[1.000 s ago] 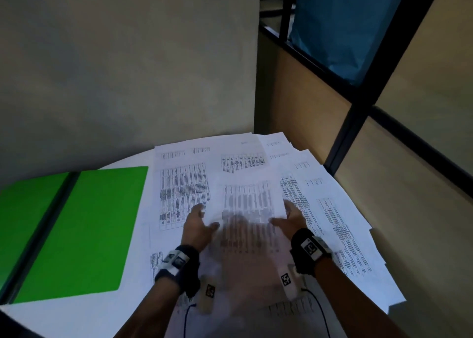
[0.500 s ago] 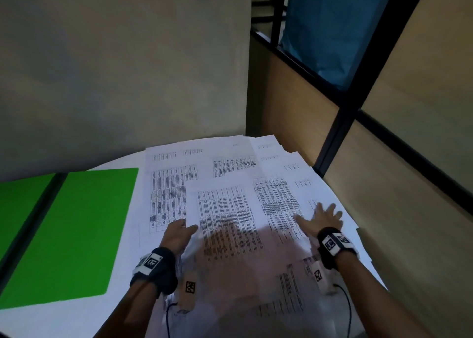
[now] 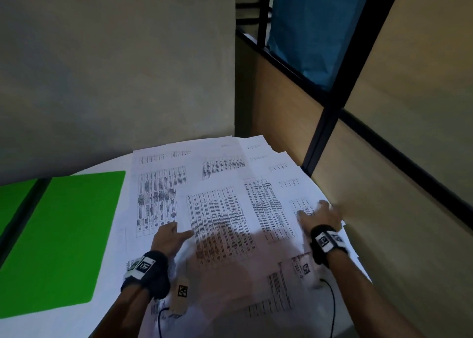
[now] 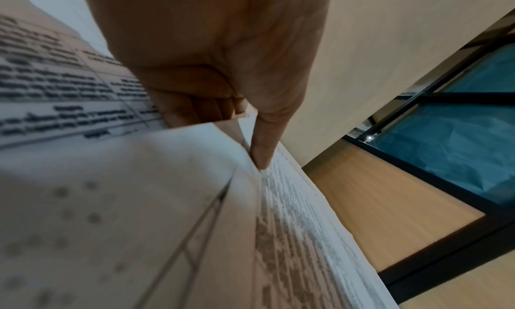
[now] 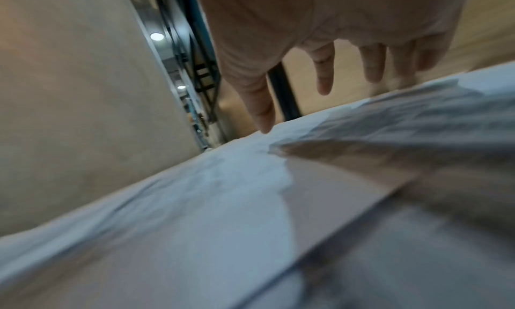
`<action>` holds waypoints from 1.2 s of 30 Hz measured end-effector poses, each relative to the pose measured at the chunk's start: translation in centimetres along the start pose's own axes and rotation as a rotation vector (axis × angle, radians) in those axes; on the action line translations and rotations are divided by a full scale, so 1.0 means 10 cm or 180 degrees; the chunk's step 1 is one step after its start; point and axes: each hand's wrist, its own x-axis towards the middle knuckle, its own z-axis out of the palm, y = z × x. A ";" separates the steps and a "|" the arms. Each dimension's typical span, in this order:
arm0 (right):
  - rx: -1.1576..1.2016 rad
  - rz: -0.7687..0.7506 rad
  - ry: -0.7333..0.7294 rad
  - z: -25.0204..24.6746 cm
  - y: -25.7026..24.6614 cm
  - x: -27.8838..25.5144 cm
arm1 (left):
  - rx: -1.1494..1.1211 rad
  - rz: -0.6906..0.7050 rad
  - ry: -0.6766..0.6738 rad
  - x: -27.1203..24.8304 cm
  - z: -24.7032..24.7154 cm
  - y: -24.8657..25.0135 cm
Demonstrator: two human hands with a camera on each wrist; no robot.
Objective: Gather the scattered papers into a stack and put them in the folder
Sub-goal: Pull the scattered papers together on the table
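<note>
Several printed papers [image 3: 163, 194] lie fanned out and overlapping on the round white table [image 3: 51, 325]. An open green folder [image 3: 64, 235] lies flat to their left. My left hand [image 3: 170, 236] pinches the left edge of the middle sheet [image 3: 217, 214]. In the left wrist view its thumb [image 4: 262, 150] lies on top of the sheet [image 4: 125, 203], with the fingers curled under it. My right hand [image 3: 318, 213] is spread flat over the rightmost papers near the table's edge. The right wrist view shows this hand [image 5: 334, 78] with straight fingers just above the paper [image 5: 195, 192].
A plain wall stands behind the table. A wooden partition [image 3: 384, 209] with black frames and a blue panel [image 3: 314, 30] stands close on the right. Papers overhang the table's right edge. Thin cables [image 3: 332, 302] trail from both wrists.
My right hand has let go of the middle sheet's right edge and moved right to the outer papers. My left hand stays on the sheet's left edge.
</note>
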 end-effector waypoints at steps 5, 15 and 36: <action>-0.0581 -0.0128 -0.0297 -0.19 0.15 0.23 | -0.0077 0.0154 -0.0236 -0.04 0.04 0.11; -0.1346 -0.0806 -0.0720 -0.07 0.25 -0.08 | 0.0150 0.0163 -0.0132 -0.05 0.30 0.19; 0.0000 -0.1718 -0.0504 0.50 0.05 -0.59 | 0.0784 0.0271 0.0549 -0.17 0.29 0.31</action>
